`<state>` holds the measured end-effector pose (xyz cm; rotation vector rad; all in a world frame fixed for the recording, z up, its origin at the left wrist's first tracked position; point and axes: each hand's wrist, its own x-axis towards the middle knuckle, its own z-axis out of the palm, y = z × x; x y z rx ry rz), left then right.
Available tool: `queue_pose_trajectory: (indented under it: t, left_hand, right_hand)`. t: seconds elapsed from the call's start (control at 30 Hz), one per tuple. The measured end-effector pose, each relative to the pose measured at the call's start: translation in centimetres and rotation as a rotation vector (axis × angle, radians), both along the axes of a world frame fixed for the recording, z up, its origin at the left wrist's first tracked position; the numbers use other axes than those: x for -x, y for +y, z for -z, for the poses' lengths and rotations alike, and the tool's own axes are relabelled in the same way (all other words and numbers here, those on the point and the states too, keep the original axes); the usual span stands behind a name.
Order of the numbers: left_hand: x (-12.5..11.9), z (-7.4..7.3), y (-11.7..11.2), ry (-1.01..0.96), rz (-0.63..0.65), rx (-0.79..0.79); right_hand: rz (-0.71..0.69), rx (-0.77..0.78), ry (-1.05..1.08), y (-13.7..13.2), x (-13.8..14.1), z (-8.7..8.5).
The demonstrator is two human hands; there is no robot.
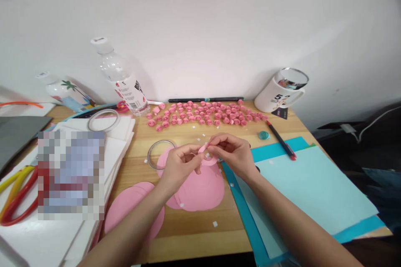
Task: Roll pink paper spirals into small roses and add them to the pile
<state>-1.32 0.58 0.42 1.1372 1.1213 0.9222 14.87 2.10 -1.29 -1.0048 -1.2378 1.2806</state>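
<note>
My left hand and my right hand meet over the middle of the wooden table. Both pinch a thin pink paper strip that curls into a spiral between the fingertips. Under the hands lie pink paper circles, with another pink circle nearer my left forearm. Beyond the hands, several small rolled pink paper roses lie in rows near the wall. A clear tape ring rests just left of my left hand.
Light blue and teal paper sheets cover the right side, with a red pen and a white mug. White foam sheets, a tape roll, two plastic bottles and red-and-yellow scissors sit left. A black pen lies by the wall.
</note>
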Motion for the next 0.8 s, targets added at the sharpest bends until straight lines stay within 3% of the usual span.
queue_pose_trajectory:
  t: [0.4, 0.8]
  left_hand:
    - [0.01, -0.10, 0.04, 0.008, -0.032, -0.011]
    - [-0.09, 0.14, 0.12, 0.027, -0.041, -0.003]
  right_hand:
    - [0.028, 0.044, 0.002, -0.08, 0.04, 0.03]
    - [-0.011, -0.005, 0.045, 0.07, 0.05, 0.01]
